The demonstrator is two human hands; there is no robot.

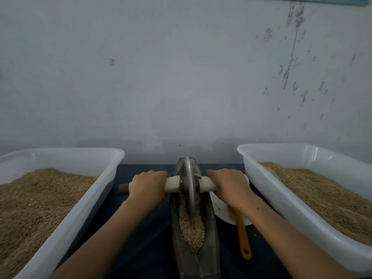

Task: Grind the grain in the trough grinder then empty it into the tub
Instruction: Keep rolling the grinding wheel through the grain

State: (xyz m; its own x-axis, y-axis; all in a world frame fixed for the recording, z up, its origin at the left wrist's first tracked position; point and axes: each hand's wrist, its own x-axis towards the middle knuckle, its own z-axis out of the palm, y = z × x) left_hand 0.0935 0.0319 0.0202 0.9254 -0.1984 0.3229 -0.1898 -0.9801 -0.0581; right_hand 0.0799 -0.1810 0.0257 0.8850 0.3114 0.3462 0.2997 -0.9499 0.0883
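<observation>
A grey metal trough grinder [211, 256] lies lengthwise on the dark table between two tubs. Brown grain [191, 228] fills its groove. A metal grinding wheel [190, 184] stands upright in the far half of the trough on a white-wrapped axle handle [172, 184]. My left hand [148, 186] grips the axle left of the wheel. My right hand [229, 186] grips it on the right side. A white plastic tub [84, 208] heaped with grain stands on the left, and another white tub [281, 200] with grain stands on the right.
A white dish [223, 214] sits between the trough and the right tub, with an orange-handled tool [243, 236] lying across it toward me. A pale, chipped wall rises directly behind the table. The dark tabletop [145, 238] shows between the left tub and the trough.
</observation>
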